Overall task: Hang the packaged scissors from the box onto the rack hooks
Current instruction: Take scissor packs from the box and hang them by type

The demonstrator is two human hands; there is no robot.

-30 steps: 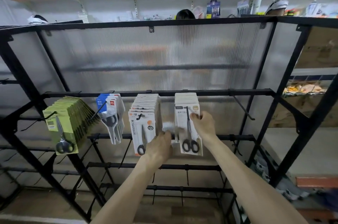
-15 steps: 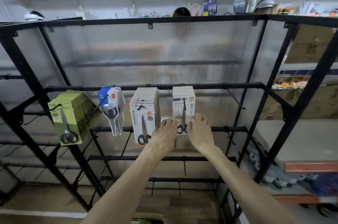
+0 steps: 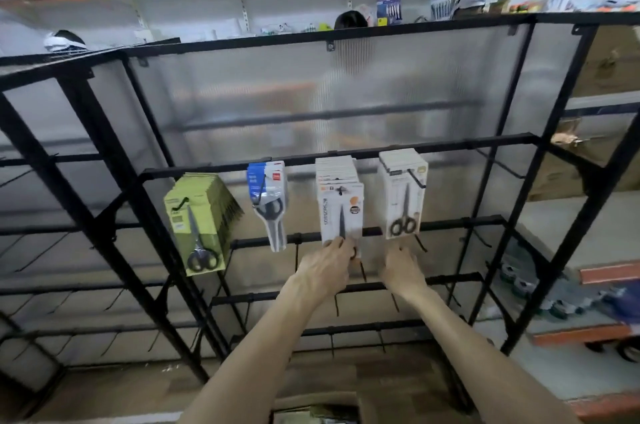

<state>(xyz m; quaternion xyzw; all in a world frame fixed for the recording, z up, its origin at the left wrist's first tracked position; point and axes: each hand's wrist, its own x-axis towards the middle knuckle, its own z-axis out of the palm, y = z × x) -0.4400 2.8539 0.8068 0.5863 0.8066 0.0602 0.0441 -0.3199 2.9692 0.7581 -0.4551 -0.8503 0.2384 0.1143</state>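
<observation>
1. Presently, four stacks of packaged scissors hang side by side on one rail of the rack (image 3: 415, 29): green stack (image 3: 195, 222), blue stack (image 3: 268, 205), orange-marked stack (image 3: 341, 201), white stack (image 3: 401, 195).
2. Two hands are raised. My left hand (image 3: 325, 267) pinches the orange-marked stack's bottom edge. My right hand (image 3: 401, 267), fingers loosely bent, holds nothing just below the white stack.
3. One box (image 3: 318, 406) sits at the view's bottom edge, between my forearms.
4. Right of the white stack the rail runs bare to the upright, with one bare hook (image 3: 500, 163) on it.
</observation>
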